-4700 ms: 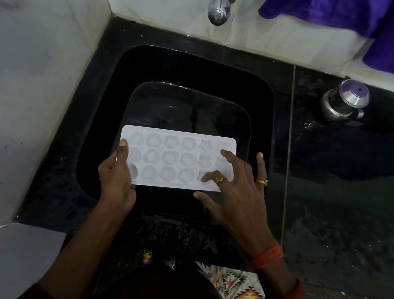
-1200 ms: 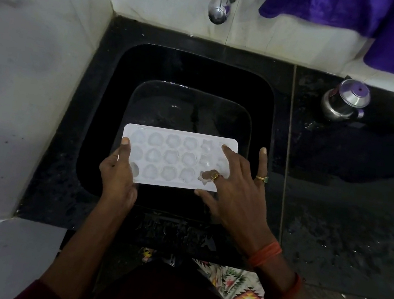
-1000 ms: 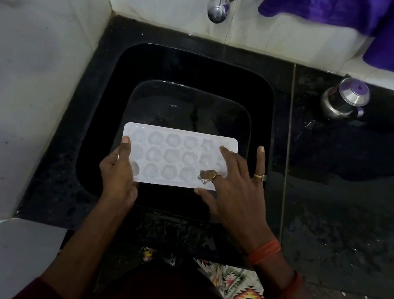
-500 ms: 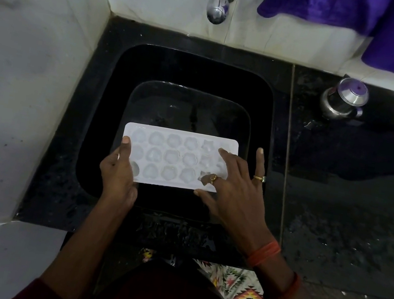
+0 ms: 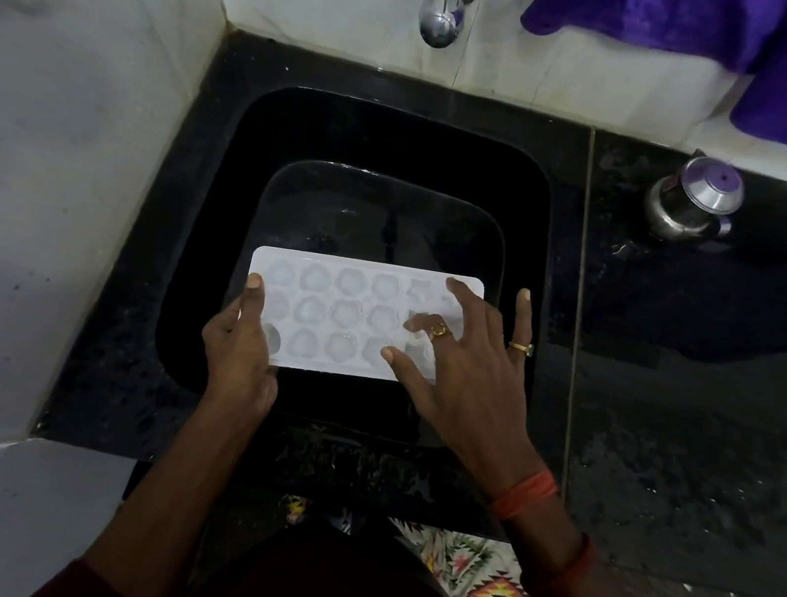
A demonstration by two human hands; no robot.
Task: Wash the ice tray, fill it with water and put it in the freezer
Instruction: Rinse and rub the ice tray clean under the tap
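Observation:
A white ice tray with several round cups is held level over the black sink. My left hand grips its left end, thumb on top. My right hand lies spread on the tray's right end, fingertips pressing into the cups there, and it covers that end. The chrome tap sticks out of the back wall above the sink, and no water runs from it.
White marble walls stand at the left and the back. A wet black counter stretches to the right, with a small steel pot near the wall. A purple cloth hangs at the top right.
The fingers of my right hand have shifted slightly over the cups at the tray's right end. The tray and my left hand have stayed put.

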